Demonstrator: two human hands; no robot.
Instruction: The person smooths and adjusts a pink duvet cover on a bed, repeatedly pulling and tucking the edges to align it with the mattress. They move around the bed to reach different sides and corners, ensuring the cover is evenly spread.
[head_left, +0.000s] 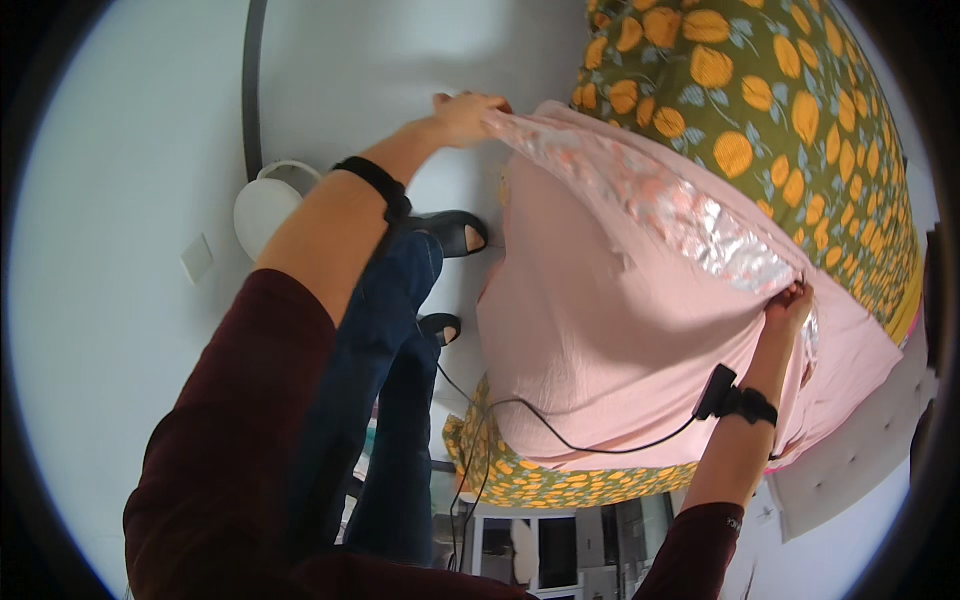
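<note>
A large pink cloth [600,300] lies spread over the bed, with soft folds across it. Along its far side runs a turned-over band [690,215] with a shiny silver and coral pattern. My left hand [470,118] pinches the cloth's far left corner, arm stretched out past the bed's edge. Farther right, my right hand [790,303] is closed on the same patterned band, its fingertips partly hidden in the fabric. Between the two hands the band is drawn fairly straight.
A green bedspread [733,150] with yellow fruit-like print shows beyond and below the cloth. A tufted pale headboard [850,455] stands at right. A black cable [590,448] trails from my right wrist strap across the cloth. A round white object [262,215] is by the wall.
</note>
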